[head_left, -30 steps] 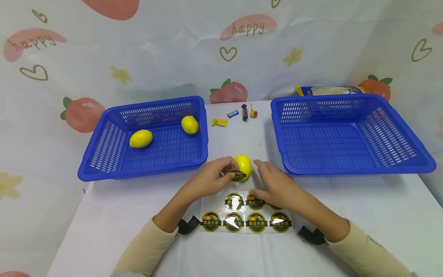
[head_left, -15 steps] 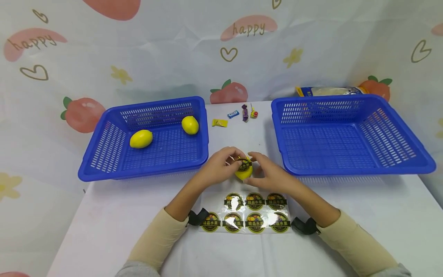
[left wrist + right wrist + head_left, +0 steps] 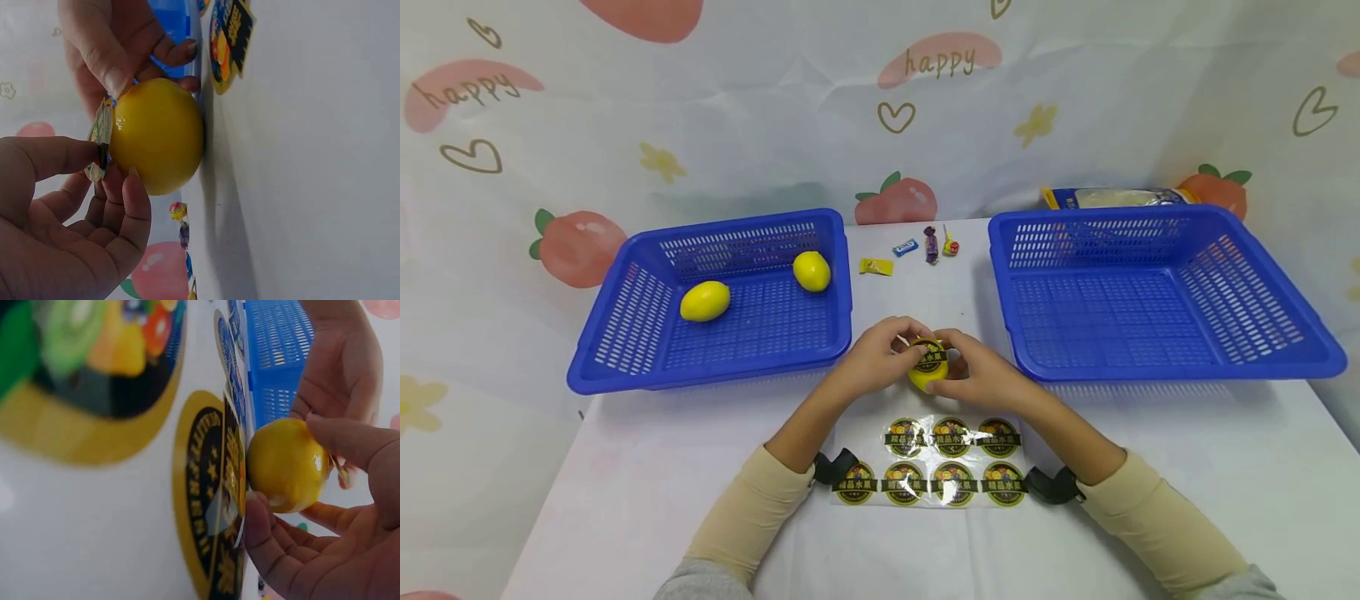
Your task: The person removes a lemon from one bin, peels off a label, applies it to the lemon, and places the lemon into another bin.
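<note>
In the head view the sticker [image 3: 930, 360] is seen face-on over the lemon [image 3: 921, 379], which is framed by the left hand [image 3: 883, 360] at nine o'clock and the right hand [image 3: 988, 375] at three. In the left wrist view the sticker is shown almost edge-on: it is pinched by the left thumb and a finger, close against the lemon, though whether any of it is stuck down cannot be told. In the right wrist view the lemon is seen gripped by the right thumb and fingers, low at the table [image 3: 880, 550]; gold lettering and stars on the sheet [image 3: 859, 437] are also brought close.

The sheet is laid flat at six o'clock from the lemon, with seven stickers in two rows. Between nine and ten o'clock, two more lemons [image 3: 705, 301] are held in a blue basket [image 3: 711, 377]; a second basket [image 3: 1172, 372] is set between two and three, with a packet [image 3: 1112, 197] partly hidden behind it. Toward twelve, small sweets [image 3: 906, 247] are scattered. The room is screened by a white backdrop [image 3: 790, 108] printed with strawberries, hearts and "happy".
</note>
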`<move>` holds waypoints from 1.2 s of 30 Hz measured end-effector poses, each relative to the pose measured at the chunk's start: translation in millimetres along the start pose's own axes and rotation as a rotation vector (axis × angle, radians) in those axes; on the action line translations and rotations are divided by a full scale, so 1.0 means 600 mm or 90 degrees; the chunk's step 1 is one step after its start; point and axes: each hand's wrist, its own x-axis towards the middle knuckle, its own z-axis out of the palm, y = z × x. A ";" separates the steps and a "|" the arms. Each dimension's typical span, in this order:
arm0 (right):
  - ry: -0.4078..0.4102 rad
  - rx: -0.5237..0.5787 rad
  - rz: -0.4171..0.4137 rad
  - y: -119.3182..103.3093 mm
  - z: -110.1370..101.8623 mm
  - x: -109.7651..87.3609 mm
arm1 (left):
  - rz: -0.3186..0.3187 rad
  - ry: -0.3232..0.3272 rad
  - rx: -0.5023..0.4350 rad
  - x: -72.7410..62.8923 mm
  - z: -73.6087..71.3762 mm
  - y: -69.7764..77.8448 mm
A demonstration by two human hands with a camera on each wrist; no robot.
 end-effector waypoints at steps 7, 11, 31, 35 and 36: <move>0.003 -0.009 0.000 0.005 0.003 0.002 | -0.005 -0.001 -0.003 0.000 0.001 -0.003; 0.007 -0.017 -0.004 0.004 0.005 0.002 | -0.007 0.000 -0.001 0.001 0.003 -0.003; 0.011 -0.033 -0.005 -0.001 0.007 0.001 | -0.054 -0.051 -0.095 0.006 -0.004 -0.024; 0.009 -0.034 0.004 0.000 0.007 0.001 | -0.096 -0.089 -0.172 0.006 -0.009 -0.029; 0.008 -0.032 0.005 0.000 0.007 0.001 | -0.103 -0.097 -0.178 0.006 -0.009 -0.030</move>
